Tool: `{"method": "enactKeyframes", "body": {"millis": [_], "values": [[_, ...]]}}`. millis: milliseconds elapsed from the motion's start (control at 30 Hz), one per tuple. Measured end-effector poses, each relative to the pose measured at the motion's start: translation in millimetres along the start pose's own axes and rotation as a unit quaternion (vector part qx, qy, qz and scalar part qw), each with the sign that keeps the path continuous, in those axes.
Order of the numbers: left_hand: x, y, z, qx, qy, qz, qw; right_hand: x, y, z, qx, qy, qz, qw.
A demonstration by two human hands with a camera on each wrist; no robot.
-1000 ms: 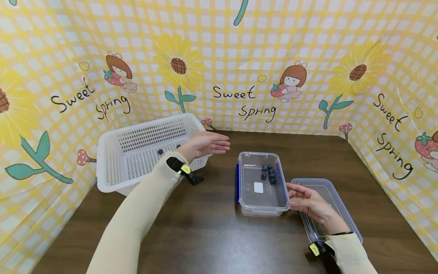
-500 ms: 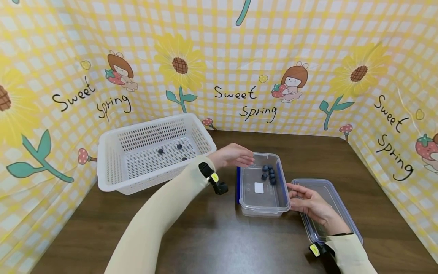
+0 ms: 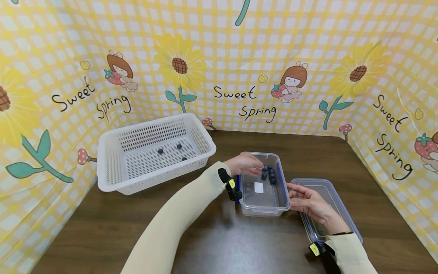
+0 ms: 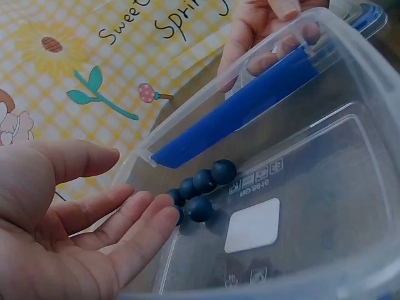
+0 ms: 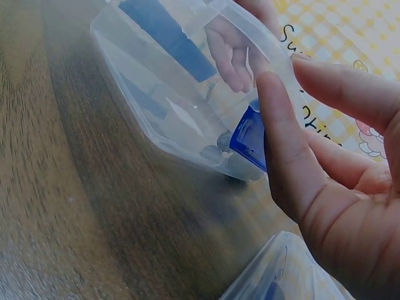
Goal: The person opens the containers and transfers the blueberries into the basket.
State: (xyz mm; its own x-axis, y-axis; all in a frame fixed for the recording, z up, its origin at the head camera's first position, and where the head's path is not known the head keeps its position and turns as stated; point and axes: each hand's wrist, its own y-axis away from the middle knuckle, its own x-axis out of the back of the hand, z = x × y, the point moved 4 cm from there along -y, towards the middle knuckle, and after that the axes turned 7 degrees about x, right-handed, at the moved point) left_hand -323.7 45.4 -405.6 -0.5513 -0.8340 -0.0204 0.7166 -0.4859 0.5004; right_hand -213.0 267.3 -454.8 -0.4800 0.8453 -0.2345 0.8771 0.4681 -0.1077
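Your left hand point(image 3: 245, 164) is down inside the clear box point(image 3: 261, 205), fingers point(image 4: 134, 215) straight and a little apart, the tips just touching the blueberries point(image 3: 268, 173). It holds nothing yet. The berries sit in a small bunch at the far end of the box, close to the blue clip point(image 4: 234, 112). Pick only one: pinch it softly between thumb and first finger so it does not squash or roll away. Your right hand point(image 3: 309, 205) rests flat against the box's side, fingers relaxed; press gently there so the box stays put on the counter point(image 3: 205, 243). Three berries already lie in the white basket point(image 3: 113, 182).
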Motion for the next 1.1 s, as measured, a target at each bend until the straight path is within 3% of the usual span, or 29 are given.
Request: {"method": "enactKeyframes", "body": {"millis": [200,433,633,800,1100], "values": [[-8.5,-7.4,-0.6,0.007,-0.018,0.023,0.9996,-2,0,0,0.002,-0.011,-0.003,1.0],[-26.7,-14.3,-5.1,0.025,-0.03,-0.003,0.9992,-3,1,-2,0.001,-0.013,-0.004,1.0],[-38.7,-20.0,-8.9,0.041,-0.043,0.002,0.9983,-4,1,-2,0.001,-0.015,-0.002,1.0],[-43.7,-26.6,-12.3,0.046,-0.077,0.014,0.9959,-4,1,-2,0.005,-0.016,-0.005,1.0],[-45.9,-29.0,-18.7,0.059,-0.091,0.015,0.9939,-3,2,-2,0.006,-0.019,-0.013,1.0]]}}
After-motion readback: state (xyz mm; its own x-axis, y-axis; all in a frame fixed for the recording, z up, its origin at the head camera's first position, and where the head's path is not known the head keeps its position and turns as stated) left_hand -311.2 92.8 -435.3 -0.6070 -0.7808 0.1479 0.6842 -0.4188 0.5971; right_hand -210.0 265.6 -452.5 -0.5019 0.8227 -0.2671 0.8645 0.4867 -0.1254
